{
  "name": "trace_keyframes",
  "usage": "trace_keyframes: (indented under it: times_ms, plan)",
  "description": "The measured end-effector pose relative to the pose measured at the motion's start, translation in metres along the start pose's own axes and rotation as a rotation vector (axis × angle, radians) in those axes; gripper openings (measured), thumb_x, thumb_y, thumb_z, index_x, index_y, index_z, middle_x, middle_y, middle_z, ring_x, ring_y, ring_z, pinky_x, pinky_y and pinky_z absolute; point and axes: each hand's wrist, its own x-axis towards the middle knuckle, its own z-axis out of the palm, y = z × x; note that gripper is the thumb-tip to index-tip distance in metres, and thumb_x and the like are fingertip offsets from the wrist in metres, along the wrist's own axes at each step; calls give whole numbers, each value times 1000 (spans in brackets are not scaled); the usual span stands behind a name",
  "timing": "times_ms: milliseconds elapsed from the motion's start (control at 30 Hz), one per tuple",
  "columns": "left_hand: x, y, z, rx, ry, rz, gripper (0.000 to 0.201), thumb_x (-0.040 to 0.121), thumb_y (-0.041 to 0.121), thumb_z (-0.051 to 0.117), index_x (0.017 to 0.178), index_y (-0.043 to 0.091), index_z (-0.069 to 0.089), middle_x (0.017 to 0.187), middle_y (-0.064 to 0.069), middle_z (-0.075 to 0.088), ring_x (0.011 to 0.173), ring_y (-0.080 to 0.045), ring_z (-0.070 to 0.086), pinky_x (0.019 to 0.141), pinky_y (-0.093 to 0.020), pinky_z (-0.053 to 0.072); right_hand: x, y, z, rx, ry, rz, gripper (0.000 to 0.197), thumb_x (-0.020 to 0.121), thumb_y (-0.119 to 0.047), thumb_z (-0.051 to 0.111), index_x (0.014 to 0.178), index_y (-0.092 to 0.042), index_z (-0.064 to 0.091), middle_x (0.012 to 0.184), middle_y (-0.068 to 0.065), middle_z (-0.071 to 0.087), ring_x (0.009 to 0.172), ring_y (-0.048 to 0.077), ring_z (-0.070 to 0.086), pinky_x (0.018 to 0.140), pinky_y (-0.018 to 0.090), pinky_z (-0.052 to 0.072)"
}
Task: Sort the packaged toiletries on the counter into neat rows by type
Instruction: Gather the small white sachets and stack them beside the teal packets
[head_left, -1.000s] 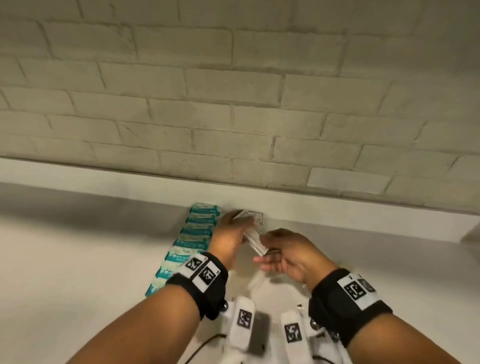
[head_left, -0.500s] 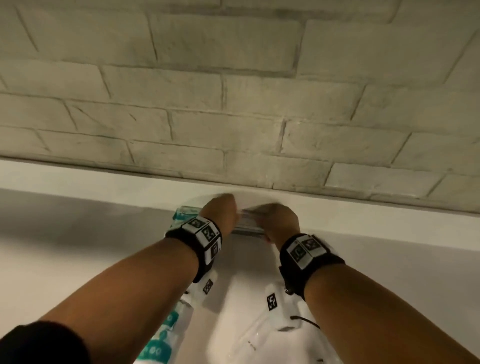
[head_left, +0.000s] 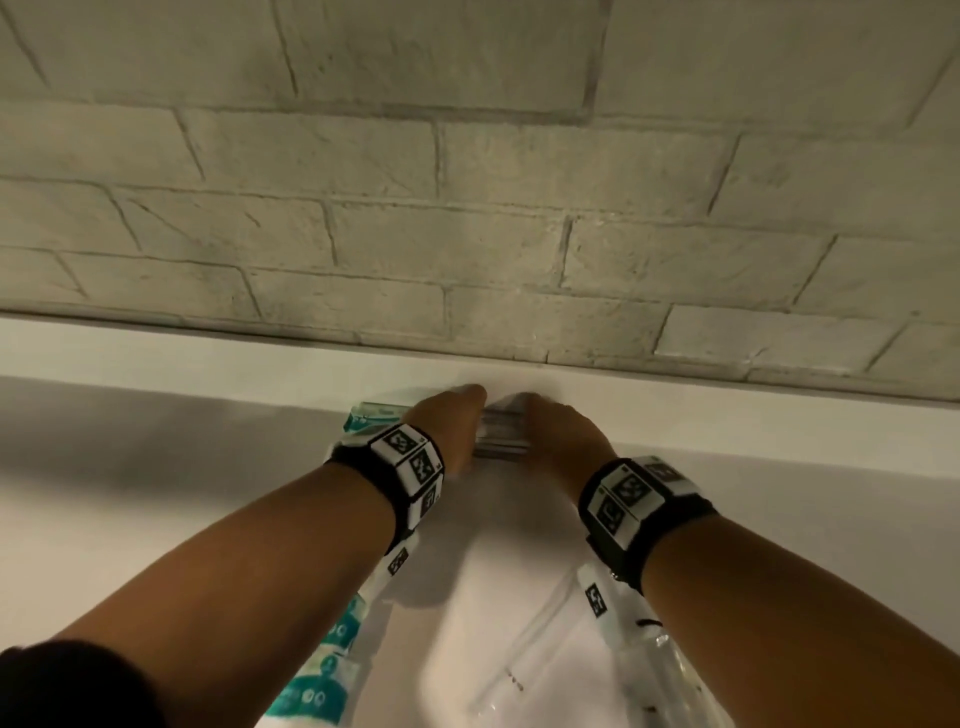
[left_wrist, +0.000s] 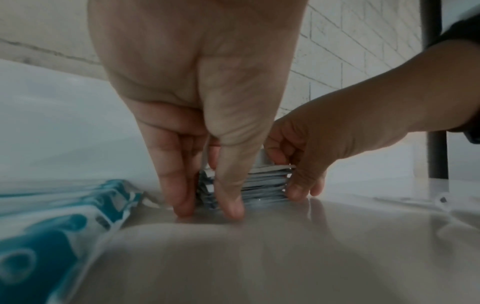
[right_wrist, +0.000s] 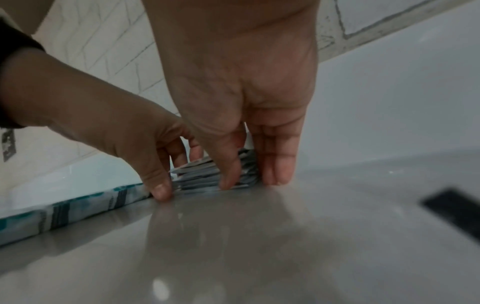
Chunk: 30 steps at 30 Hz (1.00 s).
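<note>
Grey brick wall (head_left: 467, 208) rises behind the pale counter (head_left: 156, 519) you are working on, and your sorting is gathered at its back edge, close under the white ledge.

Your left hand (head_left: 447, 426) and right hand (head_left: 561, 441) have a small stack of flat silver-grey packets (head_left: 501, 434) squeezed between them. From the left wrist view, your left fingers (left_wrist: 176, 185) and thumb point down to the counter, bracketing the stack's left end, while the right hand's curled fingers hold its other end. The right wrist view shows the same from the other side: the right thumb and fingers come down on either side of the stack's (right_wrist: 207, 176) right end. So both hands are gripping the stack, apparently squaring its edges; the packets are not quite flush, with some corners sticking out.

Just left of the stack, a row of teal-and-white packets (head_left: 332, 649) runs from the ledge back toward you, overlapping one another. That type looks laid out already, though your left forearm hides its middle.

Near your right forearm lie clear plastic-wrapped items (head_left: 665, 654); what they hold is hard to tell. They look unsorted.

By my reading you are somewhere past the start: one type lined up, a second being tidied at the wall but bunched as a stack and not yet spread into a row, and the clear-wrapped things left to place.
</note>
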Motion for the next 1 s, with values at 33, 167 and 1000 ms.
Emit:
trace_keyframes:
  times_ms: [33,167,1000]
  plan:
    - [1,0,0,-5,9,5,43,78,8,70,114,4,48,113,-17,60,102,-35,60,79,-36,44,0,-1,-2,-13,-10,6,43,88,-27,59,130,-32,47,127,-1,56,113,20,57,96,28,43]
    - [7,-4,1,-1,16,11,39,80,7,69,114,1,51,115,-19,61,105,-35,59,86,-38,45,1,-2,-6,-92,-50,7,52,83,-21,67,130,-28,47,127,3,54,112,24,57,92,30,44]
    - [-207,109,35,334,-357,95,56,76,44,72,120,17,49,109,1,62,99,-21,60,76,-32,47,-290,77,-56,-287,-490,144,69,87,-42,62,147,-28,33,155,0,25,138,20,33,112,34,32]
